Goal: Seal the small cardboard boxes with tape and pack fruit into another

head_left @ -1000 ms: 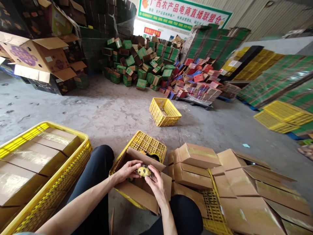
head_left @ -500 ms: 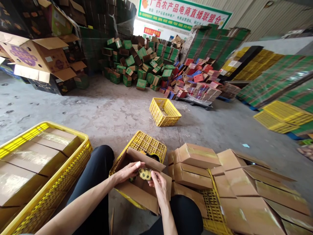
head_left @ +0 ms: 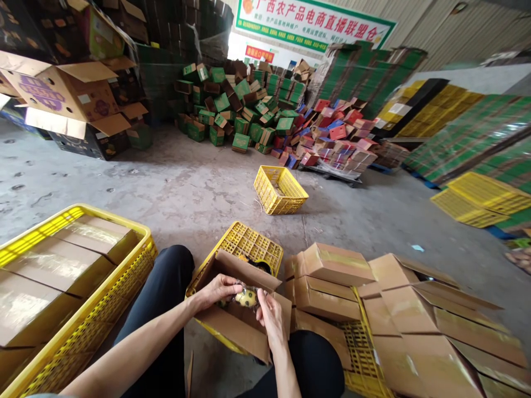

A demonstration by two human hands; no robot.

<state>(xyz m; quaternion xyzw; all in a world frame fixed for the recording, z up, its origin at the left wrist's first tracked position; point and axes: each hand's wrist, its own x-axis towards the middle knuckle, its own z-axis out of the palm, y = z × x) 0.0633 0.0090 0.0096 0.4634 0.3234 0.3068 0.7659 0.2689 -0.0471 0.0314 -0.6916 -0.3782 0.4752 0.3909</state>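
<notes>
Between my two hands is a yellow, dark-spotted item [head_left: 246,298] in what looks like clear plastic wrap; its exact kind I cannot make out. My left hand [head_left: 219,290] pinches the wrap at its left end. On the right end, the fingers of my right hand [head_left: 267,309] are closed. Both hands are over an open cardboard box [head_left: 249,337], which sits tilted on an upturned yellow plastic crate [head_left: 253,243] between my knees. A black object with a bit of yellow [head_left: 261,266] lies on the crate behind the box. Most of the box's inside is hidden by my hands.
To my left stands a large yellow crate [head_left: 145,232] of taped cartons. Stacked cartons [head_left: 415,326] rise at right, some over another yellow crate [head_left: 359,345]. Ahead on the concrete floor is a yellow basket [head_left: 282,202]. Farther back lie heaped green boxes [head_left: 240,141] and red boxes [head_left: 337,132].
My left fingers have gone from lying open beside the spotted item to pinching its wrap. The item has turned slightly, and more shiny plastic shows at its ends.
</notes>
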